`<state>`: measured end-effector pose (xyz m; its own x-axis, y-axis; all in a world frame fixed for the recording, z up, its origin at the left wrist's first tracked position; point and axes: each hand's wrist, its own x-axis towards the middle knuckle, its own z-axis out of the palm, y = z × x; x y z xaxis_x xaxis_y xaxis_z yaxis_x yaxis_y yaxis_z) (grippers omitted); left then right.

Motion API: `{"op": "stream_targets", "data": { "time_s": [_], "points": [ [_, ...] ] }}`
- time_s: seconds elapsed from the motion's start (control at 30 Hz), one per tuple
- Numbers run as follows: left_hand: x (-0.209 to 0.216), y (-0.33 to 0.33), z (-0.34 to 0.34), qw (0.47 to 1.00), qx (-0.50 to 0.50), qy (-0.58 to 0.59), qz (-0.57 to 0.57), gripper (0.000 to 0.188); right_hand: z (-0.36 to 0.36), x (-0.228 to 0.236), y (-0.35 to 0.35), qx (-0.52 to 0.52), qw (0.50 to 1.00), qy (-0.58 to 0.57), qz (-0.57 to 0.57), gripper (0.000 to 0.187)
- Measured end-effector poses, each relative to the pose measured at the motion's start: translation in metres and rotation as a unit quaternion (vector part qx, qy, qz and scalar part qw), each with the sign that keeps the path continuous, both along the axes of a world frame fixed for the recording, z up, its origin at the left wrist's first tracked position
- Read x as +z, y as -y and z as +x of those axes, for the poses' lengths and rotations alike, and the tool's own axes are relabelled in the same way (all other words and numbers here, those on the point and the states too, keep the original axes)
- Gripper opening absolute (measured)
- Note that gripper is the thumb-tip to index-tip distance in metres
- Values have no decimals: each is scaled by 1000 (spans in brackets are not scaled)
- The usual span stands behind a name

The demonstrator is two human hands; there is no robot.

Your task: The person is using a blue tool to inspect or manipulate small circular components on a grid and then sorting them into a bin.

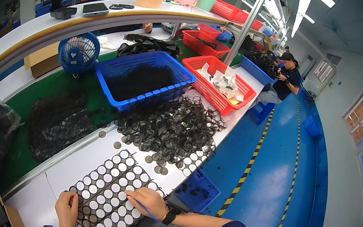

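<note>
A black sheet with rows of round holes lies on the white bench in front of me, most holes showing white discs and some along its left part showing dark. My left hand is at the sheet's left edge, fingers curled together; whatever they pinch is hidden. Over the sheet's right side, my right hand is closed round a thin blue stick, its fingertips close to the white discs. Beyond the sheet spreads a heap of black rings and dark round pieces, with several loose dark discs at its near edge.
Behind the heap stand a blue basket of black material and a red basket with wrappers. Left are a black pile on green matting and a blue fan. A shelf crosses above. A co-worker sits at the far right.
</note>
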<state>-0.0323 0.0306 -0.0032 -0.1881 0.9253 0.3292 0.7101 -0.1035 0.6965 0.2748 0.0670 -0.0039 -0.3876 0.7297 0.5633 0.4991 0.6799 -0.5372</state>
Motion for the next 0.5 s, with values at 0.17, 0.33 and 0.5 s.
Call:
{"op": "stream_targets", "data": {
  "time_s": [0.17, 0.33, 0.5],
  "points": [
    [7, 6, 5, 1000, 10, -16, -15, 4, -1, 3, 0, 4, 1000, -6, -4, 22],
    [19, 9, 13, 1000, 5, -16, 4, 5, -1, -1, -2, -18, 999, 11, 24, 20],
    [18, 12, 12, 999, -28, -1, 32, 15, 3, -4, -7, -38, 999, 20, 4, 22]
  ]
}}
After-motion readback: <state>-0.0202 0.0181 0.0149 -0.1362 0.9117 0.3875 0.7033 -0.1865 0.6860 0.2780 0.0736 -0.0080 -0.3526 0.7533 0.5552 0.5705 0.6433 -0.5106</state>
